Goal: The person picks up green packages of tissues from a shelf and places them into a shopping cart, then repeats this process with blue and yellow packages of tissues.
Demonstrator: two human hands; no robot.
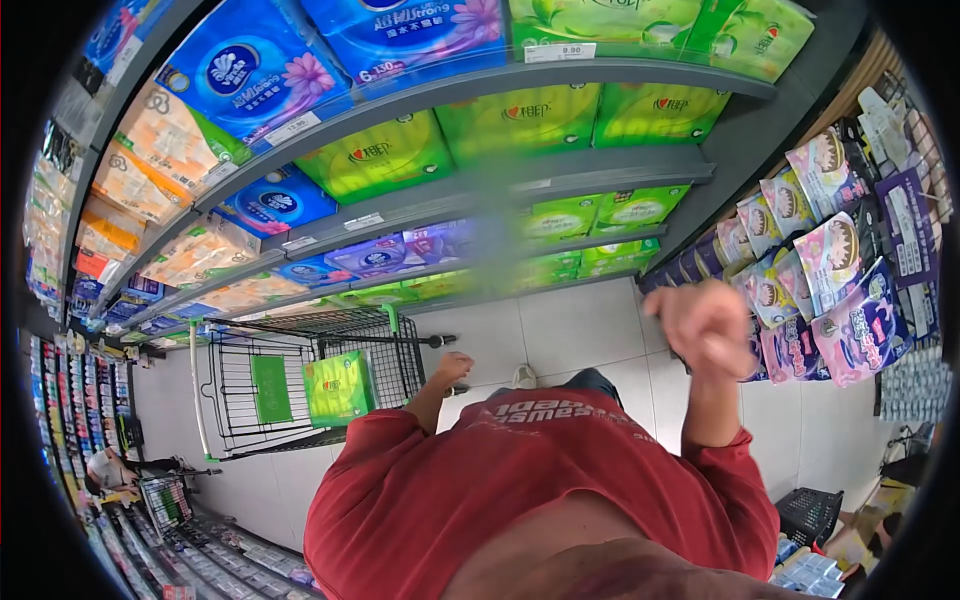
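Observation:
My left hand (455, 370) hangs low beside the shopping cart (318, 432), its fingers loosely curled with nothing seen in them. Inside the cart lies a green tissue pack (339, 388). My right hand (705, 325) is raised on the other side, somewhat blurred. One finger stands apart from the others, which are bent, and I see nothing held. Just right of this hand hang pink and purple packages (828, 262); touching cannot be made out. Ahead, green tissue packs (520, 118) and blue tissue packs (245, 75) line the shelves.
Grey shelf edges (590, 66) with price tags curve across the front. Orange-and-white packs (160, 140) fill shelves at left. A second cart (165, 500) and a person (108, 470) are at lower left. A black basket (810, 515) stands on the tiled floor (585, 330) at lower right.

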